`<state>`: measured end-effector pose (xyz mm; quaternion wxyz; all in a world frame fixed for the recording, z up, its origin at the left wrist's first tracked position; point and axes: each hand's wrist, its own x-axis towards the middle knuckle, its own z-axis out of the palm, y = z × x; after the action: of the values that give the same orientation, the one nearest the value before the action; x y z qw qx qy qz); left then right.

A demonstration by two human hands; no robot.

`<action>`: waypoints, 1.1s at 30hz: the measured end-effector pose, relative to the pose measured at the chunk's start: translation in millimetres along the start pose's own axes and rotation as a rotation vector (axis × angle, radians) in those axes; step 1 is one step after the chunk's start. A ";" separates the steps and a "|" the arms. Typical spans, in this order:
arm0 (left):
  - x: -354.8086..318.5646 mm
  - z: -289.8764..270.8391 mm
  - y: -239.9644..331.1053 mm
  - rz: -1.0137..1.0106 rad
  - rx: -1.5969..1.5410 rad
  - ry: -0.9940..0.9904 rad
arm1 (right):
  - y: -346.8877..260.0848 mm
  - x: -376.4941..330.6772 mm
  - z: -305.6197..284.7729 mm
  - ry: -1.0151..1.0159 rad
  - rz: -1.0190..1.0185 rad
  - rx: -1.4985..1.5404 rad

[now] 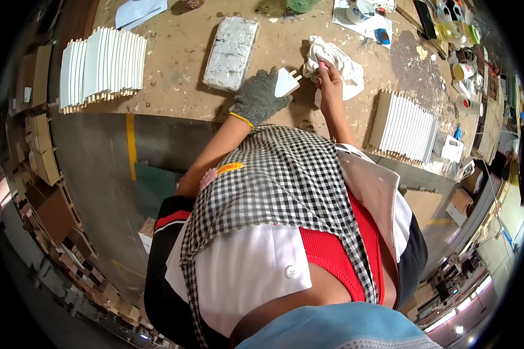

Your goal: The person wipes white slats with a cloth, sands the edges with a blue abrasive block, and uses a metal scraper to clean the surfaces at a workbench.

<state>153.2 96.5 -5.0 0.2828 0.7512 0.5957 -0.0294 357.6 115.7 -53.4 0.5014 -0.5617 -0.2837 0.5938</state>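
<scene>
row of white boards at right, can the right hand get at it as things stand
Probably yes: only tabletop shows between the right hand and the row of white boards, though that hand grips the white cloth.

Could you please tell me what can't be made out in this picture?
All in the head view:
White pegged piece: its left end, hidden by the gloved left hand.
Underside of the white cloth, and anything beneath: hidden by its folds.
Green object: its far part, cut off by the upper edge.
White cup at the right: contents too small to tell.
</scene>
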 end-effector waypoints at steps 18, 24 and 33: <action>5.2 20.6 19.9 -0.312 -0.222 -0.115 | 11.5 -44.0 8.6 -0.225 -0.274 -0.892; 7.9 24.0 19.9 -0.314 -0.200 -0.116 | 16.0 -42.4 10.2 -0.211 -0.173 -0.847; 12.2 14.6 20.3 -0.317 -0.219 -0.147 | 27.0 -28.7 11.9 -0.186 -0.186 -0.793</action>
<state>179.5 97.8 -14.0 0.3974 0.6085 0.6839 -0.0633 335.0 83.1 -64.3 0.2701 -0.6271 -0.5840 0.4390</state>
